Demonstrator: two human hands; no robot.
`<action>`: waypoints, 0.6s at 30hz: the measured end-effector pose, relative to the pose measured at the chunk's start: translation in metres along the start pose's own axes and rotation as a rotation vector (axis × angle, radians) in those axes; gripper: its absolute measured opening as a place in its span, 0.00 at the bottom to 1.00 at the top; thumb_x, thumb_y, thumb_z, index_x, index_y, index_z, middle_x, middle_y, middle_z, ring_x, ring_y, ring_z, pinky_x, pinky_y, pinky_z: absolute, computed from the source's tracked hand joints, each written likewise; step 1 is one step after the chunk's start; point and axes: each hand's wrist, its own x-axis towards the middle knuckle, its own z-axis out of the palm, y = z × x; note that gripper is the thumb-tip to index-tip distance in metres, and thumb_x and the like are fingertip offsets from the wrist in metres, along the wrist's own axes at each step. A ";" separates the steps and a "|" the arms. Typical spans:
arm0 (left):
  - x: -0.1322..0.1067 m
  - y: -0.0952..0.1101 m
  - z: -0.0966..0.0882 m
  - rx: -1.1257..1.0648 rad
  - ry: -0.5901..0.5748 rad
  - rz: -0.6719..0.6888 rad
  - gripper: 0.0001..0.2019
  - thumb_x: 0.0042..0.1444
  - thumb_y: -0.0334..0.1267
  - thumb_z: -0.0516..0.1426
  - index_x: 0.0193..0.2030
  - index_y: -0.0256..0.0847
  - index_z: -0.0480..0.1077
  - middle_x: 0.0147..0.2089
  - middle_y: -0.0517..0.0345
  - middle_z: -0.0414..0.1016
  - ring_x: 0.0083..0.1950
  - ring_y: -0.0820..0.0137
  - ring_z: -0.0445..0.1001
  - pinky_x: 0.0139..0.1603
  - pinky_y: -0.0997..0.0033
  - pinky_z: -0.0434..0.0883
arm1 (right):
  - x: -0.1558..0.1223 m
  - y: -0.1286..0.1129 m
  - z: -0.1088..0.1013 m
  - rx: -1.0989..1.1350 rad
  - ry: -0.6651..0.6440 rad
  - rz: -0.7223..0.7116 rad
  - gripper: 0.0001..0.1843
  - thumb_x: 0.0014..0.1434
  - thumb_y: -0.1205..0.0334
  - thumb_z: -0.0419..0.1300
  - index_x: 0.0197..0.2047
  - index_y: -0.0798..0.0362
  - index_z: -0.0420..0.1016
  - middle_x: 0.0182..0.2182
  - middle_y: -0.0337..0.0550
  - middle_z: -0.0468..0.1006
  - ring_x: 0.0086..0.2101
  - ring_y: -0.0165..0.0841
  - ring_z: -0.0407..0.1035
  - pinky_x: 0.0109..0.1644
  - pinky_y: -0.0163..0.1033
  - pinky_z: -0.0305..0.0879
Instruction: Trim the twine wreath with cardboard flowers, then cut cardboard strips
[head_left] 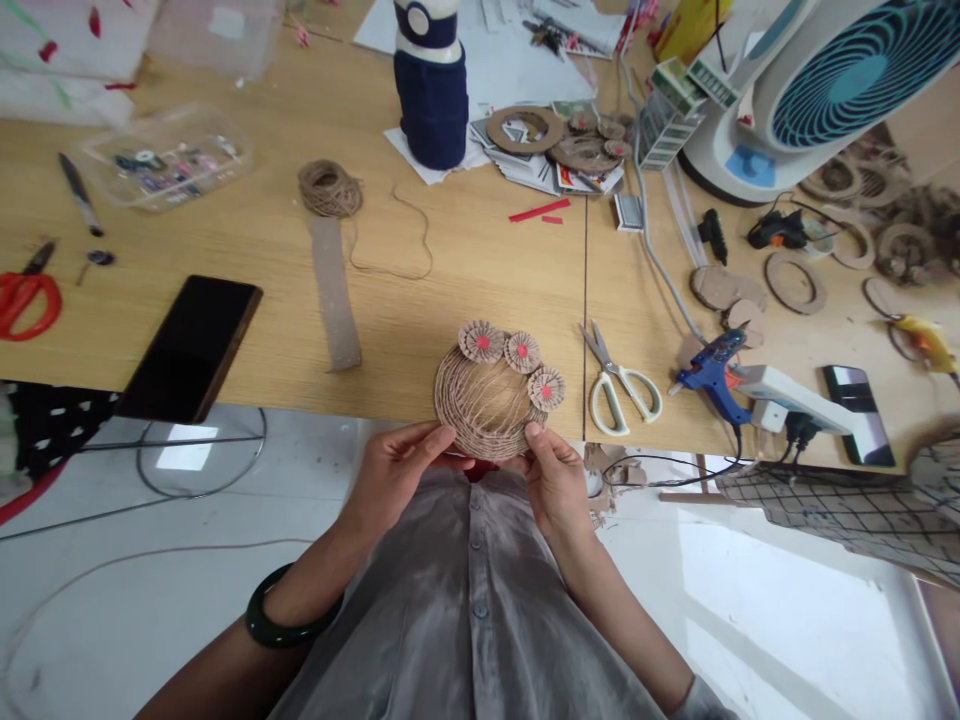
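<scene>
Between my hands is a twine-wrapped wreath (454, 410) with three pleated paper rosettes (523, 351) along its upper right rim, each with a red centre. Thin strands of twine cross its middle. My left hand (405, 465) pinches the lower left edge, thumb on top. At the lower right edge, my right hand (556, 478) grips it the same way. The wreath is held at the table's front edge. Just right of it lie white-handled scissors (619, 380), blades apart. A strip of brown burlap (335, 295) and a ball of twine (328, 188) are to the upper left.
A blue glue gun (716, 378) with its cord and a white power strip (795, 395) are at right. A dark phone (191, 348) and red scissors (30, 295) lie left. Behind stand a navy-covered bottle (431, 100) and a fan (795, 100). Cardboard rings (796, 282) lie right.
</scene>
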 end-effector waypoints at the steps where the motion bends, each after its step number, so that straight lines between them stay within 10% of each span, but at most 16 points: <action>1: 0.000 0.000 0.000 0.013 0.019 0.000 0.13 0.56 0.49 0.66 0.34 0.40 0.82 0.36 0.53 0.85 0.38 0.59 0.84 0.40 0.61 0.82 | 0.000 0.000 0.000 -0.007 0.003 -0.005 0.17 0.47 0.46 0.75 0.27 0.52 0.80 0.29 0.41 0.84 0.31 0.37 0.79 0.34 0.41 0.79; 18: 0.001 -0.005 0.003 -0.054 0.070 -0.071 0.16 0.52 0.51 0.68 0.39 0.41 0.84 0.42 0.50 0.86 0.45 0.55 0.84 0.47 0.57 0.82 | -0.006 0.001 0.005 -0.038 0.009 -0.055 0.16 0.48 0.47 0.74 0.33 0.49 0.82 0.27 0.35 0.81 0.27 0.31 0.73 0.32 0.37 0.74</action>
